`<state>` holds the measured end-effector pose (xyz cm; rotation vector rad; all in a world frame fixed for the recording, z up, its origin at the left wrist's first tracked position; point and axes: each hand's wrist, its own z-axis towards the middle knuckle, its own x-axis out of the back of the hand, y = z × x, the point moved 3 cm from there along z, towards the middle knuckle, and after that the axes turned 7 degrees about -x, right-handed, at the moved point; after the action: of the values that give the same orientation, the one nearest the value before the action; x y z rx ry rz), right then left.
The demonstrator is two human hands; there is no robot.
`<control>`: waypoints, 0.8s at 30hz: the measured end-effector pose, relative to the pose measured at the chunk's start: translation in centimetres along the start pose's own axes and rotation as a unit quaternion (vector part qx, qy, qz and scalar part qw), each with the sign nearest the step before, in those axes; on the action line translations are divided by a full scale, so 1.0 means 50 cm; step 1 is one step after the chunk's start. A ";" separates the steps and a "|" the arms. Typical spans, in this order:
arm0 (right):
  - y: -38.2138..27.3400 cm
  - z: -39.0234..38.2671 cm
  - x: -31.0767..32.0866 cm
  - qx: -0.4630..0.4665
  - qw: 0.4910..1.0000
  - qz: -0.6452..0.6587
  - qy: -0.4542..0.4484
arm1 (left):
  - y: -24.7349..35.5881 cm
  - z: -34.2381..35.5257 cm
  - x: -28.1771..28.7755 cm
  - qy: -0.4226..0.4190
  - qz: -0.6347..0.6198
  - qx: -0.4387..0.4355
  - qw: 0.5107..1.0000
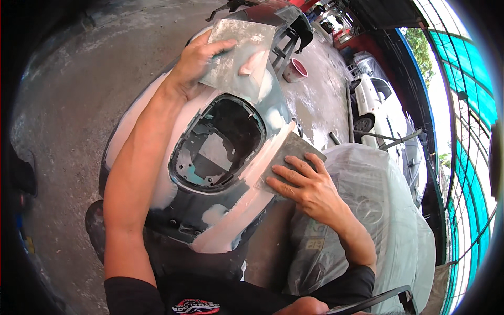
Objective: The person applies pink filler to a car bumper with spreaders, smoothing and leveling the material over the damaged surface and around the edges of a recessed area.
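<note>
A dark car bumper (184, 218), patched with pale pink and white body filler, lies in front of me with a big rounded opening (215, 147) in its middle. My left hand (197, 63) grips the left edge of a square, smeared grey board (231, 39), thumb on top. A dab of pink putty (254, 63) sits on that board, held over the bumper's far part. My right hand (304, 181) presses a flat dark grey putty spreader (295, 151) against the pink filler strip along the right side, fingers across its top. Its thumb is hidden.
A car under clear plastic sheeting (362, 178) stands close on the right. Beyond it is a white car (370, 105). A red bucket (295, 71) sits on the stained concrete floor (73, 115). More dark bumper parts (296, 26) lie at the far end.
</note>
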<state>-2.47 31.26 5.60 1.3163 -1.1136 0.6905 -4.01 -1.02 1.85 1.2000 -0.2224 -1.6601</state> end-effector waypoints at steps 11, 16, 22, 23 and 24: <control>0.016 -0.025 0.083 -0.024 0.997 -0.023 -0.075 | -0.004 -0.001 0.006 0.016 -0.001 -0.011 1.000; -0.007 -0.002 0.053 0.003 0.998 -0.056 0.014 | -0.001 0.003 0.003 -0.004 -0.014 -0.015 1.000; -0.018 0.011 0.007 0.020 0.999 -0.010 0.023 | -0.007 0.003 -0.001 -0.001 -0.013 -0.004 1.000; -0.017 0.010 0.004 0.018 0.999 0.007 0.026 | -0.006 0.003 0.001 -0.001 -0.012 -0.001 1.000; -0.017 0.009 0.003 0.017 0.999 0.010 0.025 | -0.005 0.004 0.004 -0.005 -0.008 -0.001 1.000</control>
<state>-1.77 30.63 5.38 1.3113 -1.0803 0.7560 -4.31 -1.15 1.70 1.1957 -0.2178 -1.6788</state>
